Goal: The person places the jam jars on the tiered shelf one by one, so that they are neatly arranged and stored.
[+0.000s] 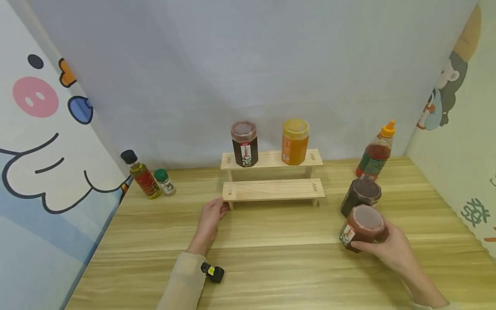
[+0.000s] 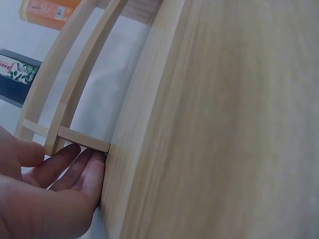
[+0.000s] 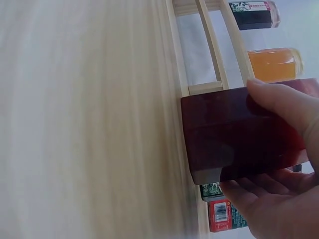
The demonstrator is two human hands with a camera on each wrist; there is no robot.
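Your right hand point(image 1: 391, 249) grips a dark red jar point(image 1: 362, 227), tilted off the table. The two-tier wooden rack point(image 1: 273, 189) lies ahead and to its left, long axis crosswise. Your left hand point(image 1: 211, 219), fingers relaxed, touches the rack's lower left end.

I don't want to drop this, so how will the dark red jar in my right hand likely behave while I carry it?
The jar looks full of dark paste, so probably heavy for its size. Its flat faceted sides should help the right hand grip it and keep it from rolling. It looks glossy and rigid, so possibly slippery.
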